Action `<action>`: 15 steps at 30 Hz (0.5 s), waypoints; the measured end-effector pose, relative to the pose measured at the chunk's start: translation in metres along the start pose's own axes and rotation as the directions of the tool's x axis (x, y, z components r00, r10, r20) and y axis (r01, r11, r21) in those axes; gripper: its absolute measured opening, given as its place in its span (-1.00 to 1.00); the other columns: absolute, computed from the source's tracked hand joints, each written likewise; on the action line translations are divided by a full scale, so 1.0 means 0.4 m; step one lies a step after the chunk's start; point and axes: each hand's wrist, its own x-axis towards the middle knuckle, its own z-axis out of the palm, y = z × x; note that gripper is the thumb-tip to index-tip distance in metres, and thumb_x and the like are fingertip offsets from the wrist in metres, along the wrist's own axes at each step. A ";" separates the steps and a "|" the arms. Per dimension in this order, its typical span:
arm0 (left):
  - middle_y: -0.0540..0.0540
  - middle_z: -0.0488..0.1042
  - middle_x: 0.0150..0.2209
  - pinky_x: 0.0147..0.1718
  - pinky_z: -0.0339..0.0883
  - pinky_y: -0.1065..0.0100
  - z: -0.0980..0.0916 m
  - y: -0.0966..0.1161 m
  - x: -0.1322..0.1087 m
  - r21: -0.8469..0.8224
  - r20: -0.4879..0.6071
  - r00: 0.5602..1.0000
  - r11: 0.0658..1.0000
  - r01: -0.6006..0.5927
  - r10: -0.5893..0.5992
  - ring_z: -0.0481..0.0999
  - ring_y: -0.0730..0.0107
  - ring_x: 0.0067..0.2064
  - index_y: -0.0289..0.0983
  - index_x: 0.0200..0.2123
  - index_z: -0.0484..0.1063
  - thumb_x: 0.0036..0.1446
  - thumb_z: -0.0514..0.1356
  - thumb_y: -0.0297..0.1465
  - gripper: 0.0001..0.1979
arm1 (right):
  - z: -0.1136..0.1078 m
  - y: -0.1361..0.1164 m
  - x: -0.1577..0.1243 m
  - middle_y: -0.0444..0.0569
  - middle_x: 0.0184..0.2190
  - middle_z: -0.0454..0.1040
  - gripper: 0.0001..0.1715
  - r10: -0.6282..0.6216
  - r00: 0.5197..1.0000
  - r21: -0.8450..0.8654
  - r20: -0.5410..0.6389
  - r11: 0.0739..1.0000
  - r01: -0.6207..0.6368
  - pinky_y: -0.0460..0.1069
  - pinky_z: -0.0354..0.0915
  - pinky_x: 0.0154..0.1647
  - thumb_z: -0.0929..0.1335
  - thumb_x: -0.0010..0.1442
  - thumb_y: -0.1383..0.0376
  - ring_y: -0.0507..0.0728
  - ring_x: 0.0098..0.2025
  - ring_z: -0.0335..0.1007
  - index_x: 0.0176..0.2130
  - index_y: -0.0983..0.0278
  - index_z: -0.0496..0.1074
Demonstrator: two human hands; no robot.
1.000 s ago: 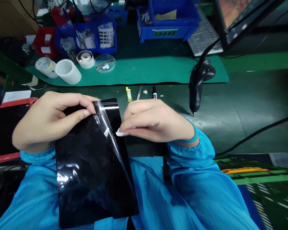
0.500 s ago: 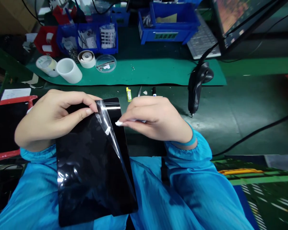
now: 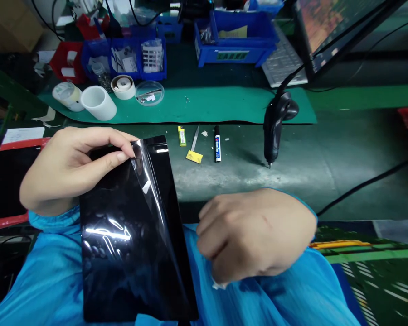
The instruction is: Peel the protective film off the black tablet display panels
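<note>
A glossy black tablet-like panel (image 3: 129, 271) rests on my lap, leaning toward the table edge. Clear protective film (image 3: 153, 194) is folded back along the panel's right side, a white tab stuck on it. My left hand (image 3: 78, 167) is closed at the panel's top, pinching the film's upper edge between thumb and forefinger. To the right of the panel, apart from it, my right hand (image 3: 251, 235) is closed above my lap. A bit of a small white wad (image 3: 220, 285), perhaps tissue or cloth, sticks out below its fingers; the rest is hidden.
On the table lie a yellow lighter (image 3: 182, 136), a blade with a yellow grip (image 3: 194, 156) and a marker (image 3: 217, 145). A black handheld tool (image 3: 274, 129) hangs at right. Parts bins (image 3: 236, 54) and a white cup (image 3: 98, 103) stand behind. A red-framed panel (image 3: 12, 181) lies left.
My right hand has moved from beside the film down and to the right, still with the white wad. My left hand stays on the film, which now lies a little flatter.
</note>
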 end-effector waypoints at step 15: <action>0.01 0.66 0.01 0.05 0.48 0.37 0.003 -0.007 0.009 -0.002 0.074 0.997 1.000 -0.031 0.031 0.65 0.27 0.03 -0.15 -0.21 0.62 0.31 0.29 -0.36 -0.92 | 0.005 0.048 0.038 -0.06 -0.34 0.61 -0.82 0.274 0.485 0.009 -0.830 0.878 -0.479 -0.05 0.36 -0.27 0.42 0.41 0.25 0.04 -0.30 0.50 -0.24 0.26 0.60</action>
